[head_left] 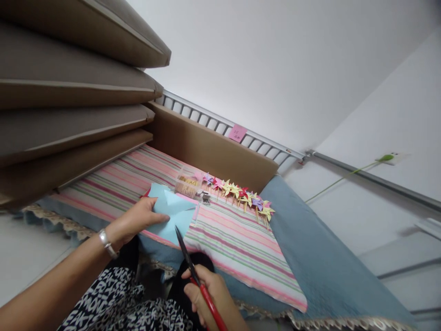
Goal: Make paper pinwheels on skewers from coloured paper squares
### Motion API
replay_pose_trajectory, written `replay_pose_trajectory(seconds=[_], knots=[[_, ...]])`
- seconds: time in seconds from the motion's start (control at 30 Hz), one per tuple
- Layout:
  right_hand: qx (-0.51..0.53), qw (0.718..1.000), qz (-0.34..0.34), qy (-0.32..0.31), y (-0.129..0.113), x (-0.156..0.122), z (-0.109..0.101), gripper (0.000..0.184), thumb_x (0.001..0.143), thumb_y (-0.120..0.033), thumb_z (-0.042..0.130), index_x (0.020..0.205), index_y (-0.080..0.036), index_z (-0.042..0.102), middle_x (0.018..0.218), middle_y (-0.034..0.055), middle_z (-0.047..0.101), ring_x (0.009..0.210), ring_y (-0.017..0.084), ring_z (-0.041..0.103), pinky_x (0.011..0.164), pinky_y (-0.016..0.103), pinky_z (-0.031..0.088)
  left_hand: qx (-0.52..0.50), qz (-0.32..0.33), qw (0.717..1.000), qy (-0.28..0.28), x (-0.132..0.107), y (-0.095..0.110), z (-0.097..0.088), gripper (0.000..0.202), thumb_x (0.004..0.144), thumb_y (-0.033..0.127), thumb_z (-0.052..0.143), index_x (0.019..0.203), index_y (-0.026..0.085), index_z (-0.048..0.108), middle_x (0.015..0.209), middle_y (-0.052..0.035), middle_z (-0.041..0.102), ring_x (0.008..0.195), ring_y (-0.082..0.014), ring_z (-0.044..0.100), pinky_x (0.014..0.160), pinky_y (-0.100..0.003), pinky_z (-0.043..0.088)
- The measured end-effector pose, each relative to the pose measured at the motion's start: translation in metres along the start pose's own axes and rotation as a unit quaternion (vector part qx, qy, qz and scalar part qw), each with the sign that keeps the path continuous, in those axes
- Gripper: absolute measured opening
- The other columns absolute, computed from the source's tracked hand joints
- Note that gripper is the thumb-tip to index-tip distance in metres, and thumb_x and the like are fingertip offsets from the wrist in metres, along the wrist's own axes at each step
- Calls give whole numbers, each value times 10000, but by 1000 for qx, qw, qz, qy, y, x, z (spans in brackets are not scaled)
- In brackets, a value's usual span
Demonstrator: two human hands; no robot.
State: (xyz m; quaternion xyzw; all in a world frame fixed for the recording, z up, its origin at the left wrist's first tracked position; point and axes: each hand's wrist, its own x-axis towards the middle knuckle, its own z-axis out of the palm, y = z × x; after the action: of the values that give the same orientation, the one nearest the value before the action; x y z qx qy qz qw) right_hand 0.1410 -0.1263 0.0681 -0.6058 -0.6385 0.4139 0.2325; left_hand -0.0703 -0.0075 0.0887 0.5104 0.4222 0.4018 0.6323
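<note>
My left hand [139, 216] grips the left side of a light blue sheet of paper [177, 211], thumb on top and fingers mostly hidden beneath. Cuts or folds show as slanting lines across the sheet. My right hand [217, 294] is wrapped round the red handles of scissors [186, 250]. Their dark blades look closed, tip close to the paper's lower edge; whether they touch, I cannot tell. Beyond the paper stands a clear plastic box [188, 184] with yellowish contents. Beside it lies a small dark and silvery item [206, 197]. Several small paper pinwheels [243, 193] on sticks lie in a row.
A striped cloth [237, 248] covers the work surface, over a blue bedspread [320, 271]. Thick brown cushions [76, 92] are stacked at left. A brown board [210, 142] leans against a metal rail, which bears a pink note [237, 133]. A green cord [344, 181] runs to the wall.
</note>
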Motion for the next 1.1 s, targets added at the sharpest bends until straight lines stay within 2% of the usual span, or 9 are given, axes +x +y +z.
replay_pose_trajectory(seconds=[0.33,0.57,0.93,1.1], knots=[[10,1000,-12,22,4,4,5,161,786,-280,561,899,-184,622,487,-72,405,412,62,348,419,197,256,-32,12,999,9,-6,3,5,332,538,265,745,803,101,632,698,-18,676,590,-143,576,584,-237,429],[10,1000,-21,19,9,7,4,207,780,-327,569,903,-169,622,499,-64,404,441,79,398,416,188,281,-33,9,999,16,-6,5,7,315,523,255,748,778,104,641,674,-14,676,572,-146,578,564,-234,422],[36,999,-1,34,7,5,6,232,769,-377,602,870,-170,630,481,-66,388,421,74,373,396,189,259,-28,7,1000,13,-5,4,6,347,528,277,754,818,114,655,737,-41,697,625,-192,617,606,-272,457],[33,999,-2,35,6,4,7,180,769,-337,603,855,-181,624,484,-71,381,418,73,361,406,196,256,-30,8,1000,2,-5,5,5,338,547,274,749,828,117,647,738,-41,697,630,-188,619,621,-276,464]])
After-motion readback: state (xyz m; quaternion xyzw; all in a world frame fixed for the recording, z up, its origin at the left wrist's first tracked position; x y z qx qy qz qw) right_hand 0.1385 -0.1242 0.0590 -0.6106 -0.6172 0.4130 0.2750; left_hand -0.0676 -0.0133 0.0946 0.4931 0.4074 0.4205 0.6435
